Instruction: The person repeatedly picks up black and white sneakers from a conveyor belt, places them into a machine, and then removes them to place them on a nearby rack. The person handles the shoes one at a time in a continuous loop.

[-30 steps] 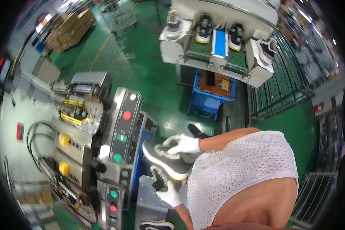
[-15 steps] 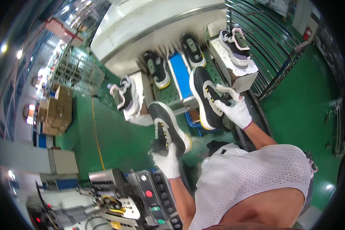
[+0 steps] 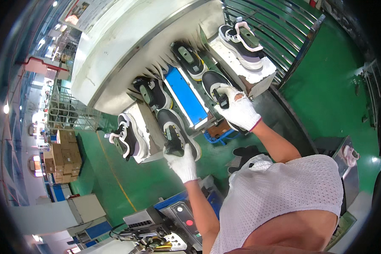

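— What do the hands hold?
— The left hand (image 3: 181,161), gloved white, has its fingers clenched on a dark shoe (image 3: 176,132) at twelve o'clock of it. The right hand (image 3: 237,109) grasps another dark shoe (image 3: 212,81), at ten o'clock.
— And between them?
— A blue panel (image 3: 185,95) on the grey machine (image 3: 127,46).

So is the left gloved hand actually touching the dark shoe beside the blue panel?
Touching. The head view shows the left hand wrapped around the heel of the dark shoe, fingers closed on it with no gap.
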Tool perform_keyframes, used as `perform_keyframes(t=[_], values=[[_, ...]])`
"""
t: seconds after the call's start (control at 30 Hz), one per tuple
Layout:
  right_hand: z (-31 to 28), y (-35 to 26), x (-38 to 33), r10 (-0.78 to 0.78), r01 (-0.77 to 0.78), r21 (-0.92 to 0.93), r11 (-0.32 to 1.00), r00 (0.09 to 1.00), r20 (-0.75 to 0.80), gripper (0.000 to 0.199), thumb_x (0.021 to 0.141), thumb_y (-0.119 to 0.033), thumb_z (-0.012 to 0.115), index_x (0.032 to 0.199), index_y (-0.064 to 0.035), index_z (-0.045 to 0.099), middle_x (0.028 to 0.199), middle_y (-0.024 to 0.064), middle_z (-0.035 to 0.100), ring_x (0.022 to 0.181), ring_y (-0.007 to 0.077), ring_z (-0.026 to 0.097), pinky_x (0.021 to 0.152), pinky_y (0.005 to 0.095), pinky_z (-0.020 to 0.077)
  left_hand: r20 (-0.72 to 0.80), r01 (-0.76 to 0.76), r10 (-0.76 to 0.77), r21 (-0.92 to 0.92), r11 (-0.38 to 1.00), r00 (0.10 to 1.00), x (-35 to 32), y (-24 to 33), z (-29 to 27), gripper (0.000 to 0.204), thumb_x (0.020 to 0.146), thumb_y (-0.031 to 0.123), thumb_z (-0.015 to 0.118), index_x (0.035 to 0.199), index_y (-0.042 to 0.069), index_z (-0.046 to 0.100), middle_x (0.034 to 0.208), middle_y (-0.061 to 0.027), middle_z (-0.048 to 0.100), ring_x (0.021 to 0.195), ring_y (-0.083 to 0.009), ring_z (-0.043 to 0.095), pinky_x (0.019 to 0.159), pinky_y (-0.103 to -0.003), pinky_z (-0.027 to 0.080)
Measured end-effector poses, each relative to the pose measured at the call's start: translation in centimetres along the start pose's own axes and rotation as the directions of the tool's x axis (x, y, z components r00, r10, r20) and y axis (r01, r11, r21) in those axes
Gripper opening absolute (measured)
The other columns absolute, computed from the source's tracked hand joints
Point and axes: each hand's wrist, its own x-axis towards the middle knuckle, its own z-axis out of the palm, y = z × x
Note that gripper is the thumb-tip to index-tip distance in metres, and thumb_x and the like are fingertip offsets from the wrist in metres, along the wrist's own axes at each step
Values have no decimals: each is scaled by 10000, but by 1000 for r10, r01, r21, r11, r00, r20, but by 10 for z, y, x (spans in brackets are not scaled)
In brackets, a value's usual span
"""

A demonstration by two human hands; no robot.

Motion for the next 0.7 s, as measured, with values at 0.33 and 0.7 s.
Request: perform_keyframes(t=[0.33,0.7], values=[[-1,-17,19,74,-72,-28,997,994,82,598,881,-468,727,1229,9,631,1088,261,735,1081,396,707,969,460,544,120,-49,74,-199,979,990,23,-2,-9,761,881,269,813,1481,3,428,1328,-231,652,1214,-367,641,1074,-447,471],[-9,-20,2,128,-129,-63,990,992,-9,947,826,-459,808,1539,19,407,1480,270,548,1366,398,550,1144,446,444,177,-42,99,-298,954,979,38,-4,-10,746,904,309,782,1482,-15,440,1366,-242,625,1270,-363,608,1105,-453,440]])
